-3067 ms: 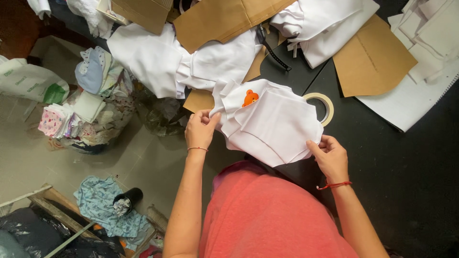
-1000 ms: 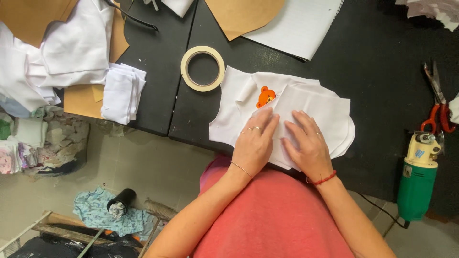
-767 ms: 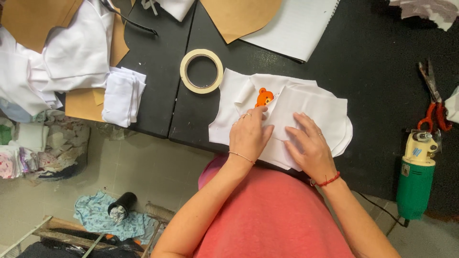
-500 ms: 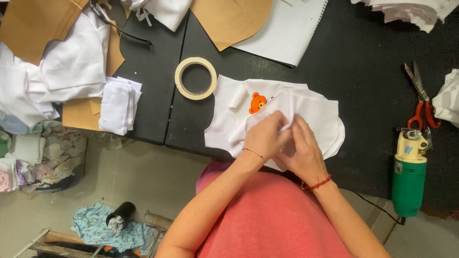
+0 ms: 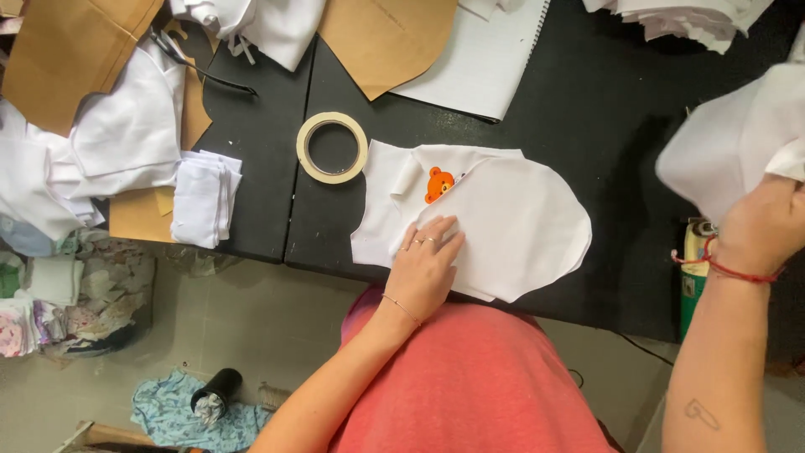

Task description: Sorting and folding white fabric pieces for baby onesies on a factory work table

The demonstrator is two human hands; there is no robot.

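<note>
Black table [image 5: 637, 134] under me: my left hand [image 5: 426, 267] lies flat, fingers spread, on the white cut pieces [image 5: 495, 222], half hiding an orange bear patch [image 5: 436, 183]; my right hand [image 5: 767, 226] clutches white cloth [image 5: 738, 138], partly cropped.

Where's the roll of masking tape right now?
In the head view the roll of masking tape lies flat on the black table, left of centre, just up-left of the white fabric pieces under the left hand.

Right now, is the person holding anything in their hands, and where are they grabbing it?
The right hand lifts a white cloth piece by its lower edge. The left hand holds nothing; it lies flat on the white stack with the orange bear.
</note>
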